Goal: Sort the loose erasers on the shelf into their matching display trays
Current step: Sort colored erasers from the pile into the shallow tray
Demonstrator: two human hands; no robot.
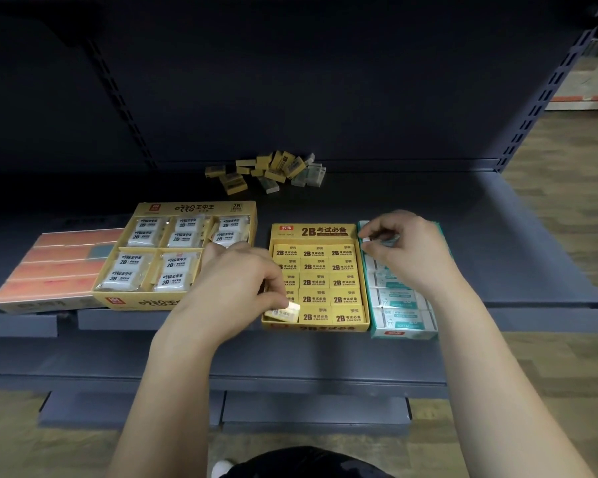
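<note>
Pinched in our left hand, one yellow eraser sits tilted over the near-left corner of the yellow 2B tray; our right hand pinches one pale eraser above the far end of the teal tray; risk: the tilted piece may ride up on its neighbour and jam, our attention being split; trays, four, counting the large yellow tray and orange tray; loose pile at the back of the shelf, roughly a dozen yellow, about four pale, overlapping.
</note>
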